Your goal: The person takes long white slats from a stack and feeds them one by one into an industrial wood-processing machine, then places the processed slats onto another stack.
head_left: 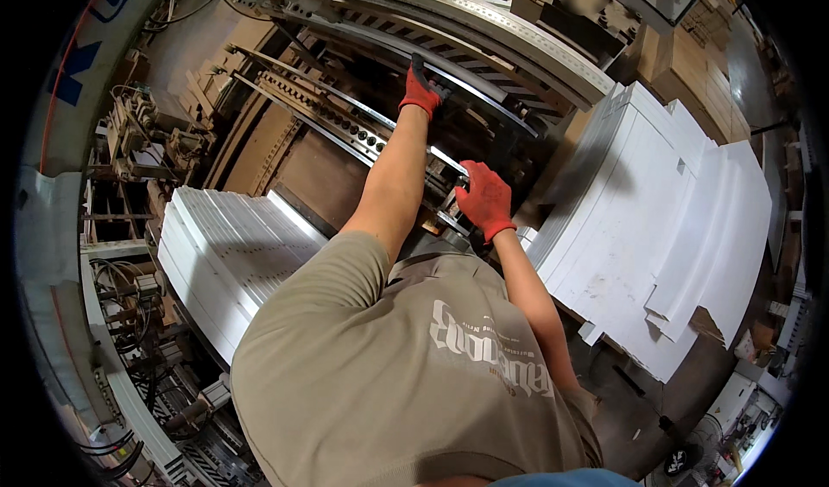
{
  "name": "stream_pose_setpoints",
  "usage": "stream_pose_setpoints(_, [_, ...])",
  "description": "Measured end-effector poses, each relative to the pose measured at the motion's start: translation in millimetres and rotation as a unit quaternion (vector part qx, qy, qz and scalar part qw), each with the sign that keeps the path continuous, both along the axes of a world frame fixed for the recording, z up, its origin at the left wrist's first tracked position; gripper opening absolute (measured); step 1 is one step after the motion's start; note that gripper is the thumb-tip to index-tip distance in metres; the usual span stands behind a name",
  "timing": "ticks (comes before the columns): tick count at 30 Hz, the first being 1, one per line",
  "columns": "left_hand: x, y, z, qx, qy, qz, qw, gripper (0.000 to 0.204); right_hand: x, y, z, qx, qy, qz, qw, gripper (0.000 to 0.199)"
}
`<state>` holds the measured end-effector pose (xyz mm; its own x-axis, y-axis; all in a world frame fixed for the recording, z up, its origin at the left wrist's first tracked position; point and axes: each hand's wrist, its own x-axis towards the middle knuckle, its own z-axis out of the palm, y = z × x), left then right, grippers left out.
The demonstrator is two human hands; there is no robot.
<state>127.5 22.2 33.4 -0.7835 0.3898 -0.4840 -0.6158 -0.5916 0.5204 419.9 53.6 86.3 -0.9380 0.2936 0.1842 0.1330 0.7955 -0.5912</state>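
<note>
Fingers [417, 64] of the left hand [420, 91] up at the long shiny bar [492, 104], arm [393, 180] outstretched, right hand [487, 200] closer in at the metal rail [447, 161], its fingertips partly hidden, both grips impossible to tell

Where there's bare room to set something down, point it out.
The brown plate looks bare between the left white stack and the holed rail; so does much of the right white stack's top. It is crowded around the right hand, among metal bars.
</note>
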Motion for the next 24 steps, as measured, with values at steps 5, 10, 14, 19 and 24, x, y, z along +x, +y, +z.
stream_pose_setpoints(5, [12.7,3.3,14.6,0.052,0.024,-0.021,0.998,0.075,-0.7,2.7,0.3,0.004,0.002,-0.006,1.0,0.038])
stream_pose_setpoints(10, [8.1,-2.7,13.7,0.039,0.004,-0.016,0.999,0.08,-2.3,-3.3,9.2,-0.001,-0.014,-0.004,1.0,0.038])
stream_pose_setpoints(14, [-8.5,5.2,-23.3,0.09,0.002,-0.054,0.994,0.104,-3.7,-3.3,11.4,-0.01,-0.029,-0.009,0.999,0.037])
stream_pose_setpoints(19, [-8.5,2.1,-31.6,0.117,0.021,-0.06,0.991,0.109,-3.7,-9.7,18.0,0.006,-0.02,-0.013,1.0,0.035])
stream_pose_setpoints(24, [-4.4,7.2,-22.9,0.022,-0.026,0.024,0.999,0.057,-18.0,-0.5,19.1,-0.09,0.08,0.01,0.993,0.037])
